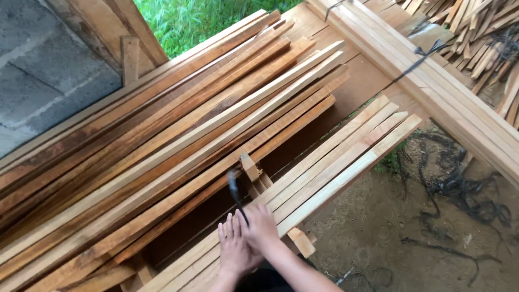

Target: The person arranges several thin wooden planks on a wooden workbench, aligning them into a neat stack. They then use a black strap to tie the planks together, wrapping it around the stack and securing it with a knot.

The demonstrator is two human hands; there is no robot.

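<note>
My left hand (233, 250) lies flat, fingers apart, on a row of pale wooden slats (335, 159) laid side by side. Just right of it, my right hand (263, 227) grips the handle of a dark tool (234, 186). The tool looks like a hammer; it is blurred and raised above the slats' near end. A short wooden block (249, 165) sticks up just beyond the tool. Cross pieces (300, 241) run under the slats near my hands.
A big pile of long brown and pale slats (173, 130) fills the left. Stacked pale beams (448, 92) run along the right, with loose offcuts (481, 38) behind. Black straps (459, 189) lie on the dirt ground. A grey block wall (43, 70) and grass (186, 21) lie beyond.
</note>
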